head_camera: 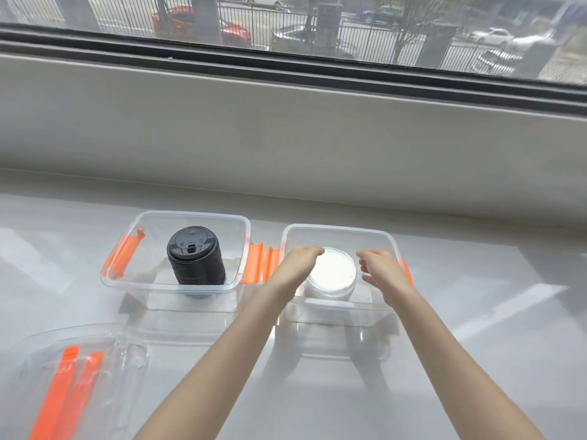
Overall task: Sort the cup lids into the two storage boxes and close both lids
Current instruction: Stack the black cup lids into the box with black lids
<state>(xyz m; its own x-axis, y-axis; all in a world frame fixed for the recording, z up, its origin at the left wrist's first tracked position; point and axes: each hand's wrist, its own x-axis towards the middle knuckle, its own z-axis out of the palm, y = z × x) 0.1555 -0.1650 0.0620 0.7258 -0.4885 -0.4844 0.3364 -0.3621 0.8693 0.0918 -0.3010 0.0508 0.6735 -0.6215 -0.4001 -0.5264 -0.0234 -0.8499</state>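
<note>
Here, the left hand [300,260] and right hand [382,271] flank a stack of white round plastic cup lids [332,274] inside the right clear plastic storage box [340,231], each grip released. A stack of black round cup lids [195,257] stands in the left clear box [190,215] on the pale worktop [476,344].

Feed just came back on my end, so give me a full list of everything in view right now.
Storage boxes: 2, clear with orange latches, side by side on the table, left box, right box, both open.
Black cup lids: 1 stack, upright in left box.
White cup lids: 1 stack, in right box.
Box lids: clear with orange strips, lying near left; count unclear.
Table: 1, pale glossy.
Window: behind the sill; street, fence, cars outside.
Left hand: at the white stack's left side.
Right hand: open, beside the stack's right.
</note>
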